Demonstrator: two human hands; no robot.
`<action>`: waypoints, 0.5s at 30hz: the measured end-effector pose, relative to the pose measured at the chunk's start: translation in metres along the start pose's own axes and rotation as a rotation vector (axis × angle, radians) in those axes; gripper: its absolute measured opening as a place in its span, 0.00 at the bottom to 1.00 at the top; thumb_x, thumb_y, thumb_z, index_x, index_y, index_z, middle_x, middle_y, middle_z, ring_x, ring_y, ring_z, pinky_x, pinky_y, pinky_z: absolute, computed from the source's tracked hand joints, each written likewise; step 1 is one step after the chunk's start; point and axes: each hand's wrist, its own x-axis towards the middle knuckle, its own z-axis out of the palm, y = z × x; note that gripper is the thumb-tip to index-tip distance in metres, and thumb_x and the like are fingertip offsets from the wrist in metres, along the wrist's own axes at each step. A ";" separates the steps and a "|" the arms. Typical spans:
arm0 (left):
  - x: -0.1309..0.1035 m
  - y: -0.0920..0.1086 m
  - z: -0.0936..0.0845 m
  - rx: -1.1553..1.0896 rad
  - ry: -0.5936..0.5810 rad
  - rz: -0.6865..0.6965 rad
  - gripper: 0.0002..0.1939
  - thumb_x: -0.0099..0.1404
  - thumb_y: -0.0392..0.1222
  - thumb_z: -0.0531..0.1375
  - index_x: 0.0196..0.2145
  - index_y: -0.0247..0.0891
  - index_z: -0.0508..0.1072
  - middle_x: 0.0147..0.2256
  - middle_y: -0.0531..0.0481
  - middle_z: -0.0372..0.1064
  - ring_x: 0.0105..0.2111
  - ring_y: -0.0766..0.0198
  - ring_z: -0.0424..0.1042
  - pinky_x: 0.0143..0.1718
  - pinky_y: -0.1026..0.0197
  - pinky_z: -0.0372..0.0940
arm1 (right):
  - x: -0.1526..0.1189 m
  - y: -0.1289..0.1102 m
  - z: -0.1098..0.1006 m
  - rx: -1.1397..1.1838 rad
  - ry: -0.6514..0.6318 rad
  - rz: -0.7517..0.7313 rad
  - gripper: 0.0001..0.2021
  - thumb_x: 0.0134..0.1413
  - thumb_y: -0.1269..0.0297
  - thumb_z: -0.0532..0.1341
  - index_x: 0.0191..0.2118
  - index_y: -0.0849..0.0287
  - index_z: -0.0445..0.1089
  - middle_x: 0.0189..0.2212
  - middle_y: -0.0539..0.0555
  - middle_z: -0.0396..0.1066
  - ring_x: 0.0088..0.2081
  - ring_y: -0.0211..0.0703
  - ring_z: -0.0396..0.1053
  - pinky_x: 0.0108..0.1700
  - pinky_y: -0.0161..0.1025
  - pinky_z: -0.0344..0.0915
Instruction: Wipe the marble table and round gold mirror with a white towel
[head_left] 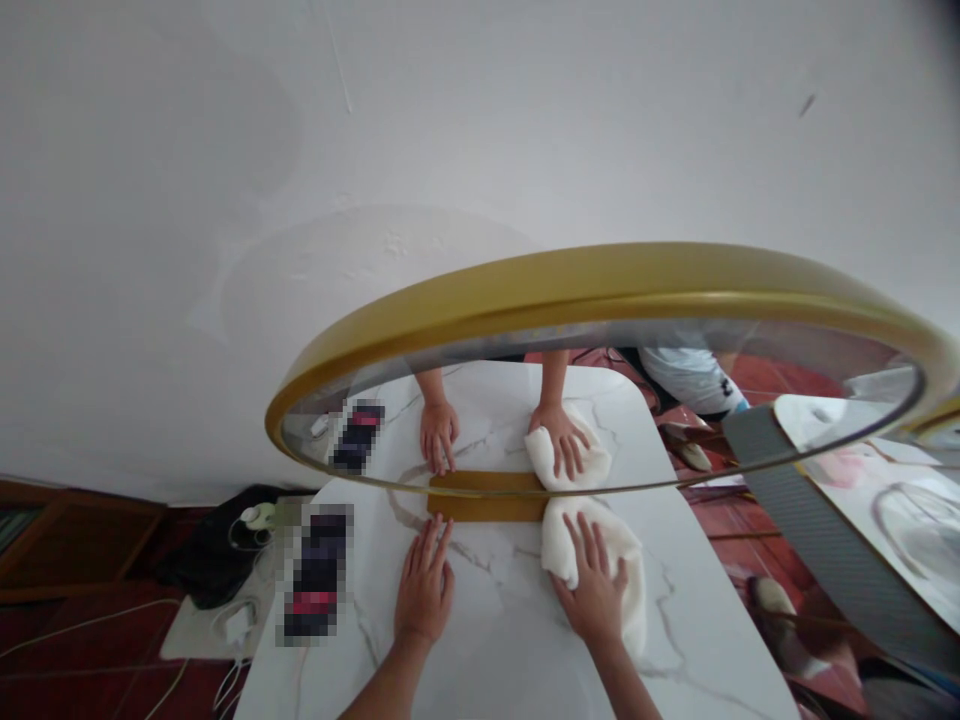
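A gold-rimmed mirror [622, 265] stands on a white marbled table [510, 640], on a flat gold base [487, 509]. My left hand [425, 590] lies palm down on the tabletop, fingers stretched, its fingertips at or close to the base's front left edge. On a bunched white cloth [632, 600], just off the base's right end, rests my right hand [596, 590] with its fingers spread flat over it. Both hands and the cloth show again in the mirror glass. What lies under the palms is hidden.
A blurred-out dark device [315, 575] lies on the table's left side. Left of the table are a black bag [210, 550] and a white charger [238, 622] with cables. Another table [915, 510] stands at right, near a person's shoe [772, 597]. A white wall [150, 250] rises behind.
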 end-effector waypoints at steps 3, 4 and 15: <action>-0.001 0.000 0.001 0.010 0.007 0.004 0.34 0.63 0.31 0.47 0.64 0.45 0.42 0.64 0.52 0.43 0.62 0.59 0.47 0.61 0.51 0.51 | 0.018 0.002 0.000 0.006 0.006 0.067 0.35 0.56 0.53 0.46 0.65 0.49 0.28 0.66 0.51 0.35 0.65 0.50 0.31 0.57 0.65 0.39; -0.001 0.000 0.001 0.011 0.011 0.006 0.34 0.63 0.31 0.48 0.64 0.44 0.43 0.64 0.51 0.43 0.62 0.59 0.48 0.60 0.51 0.51 | 0.023 0.002 -0.001 0.013 -0.006 0.033 0.34 0.57 0.54 0.46 0.65 0.48 0.28 0.66 0.50 0.36 0.65 0.50 0.31 0.57 0.64 0.40; 0.000 0.000 0.000 -0.023 0.028 0.001 0.33 0.62 0.32 0.48 0.64 0.45 0.46 0.64 0.52 0.44 0.62 0.59 0.48 0.60 0.52 0.51 | -0.005 0.014 -0.009 0.030 -0.074 -0.293 0.38 0.51 0.50 0.52 0.65 0.47 0.34 0.66 0.51 0.37 0.65 0.55 0.33 0.59 0.62 0.34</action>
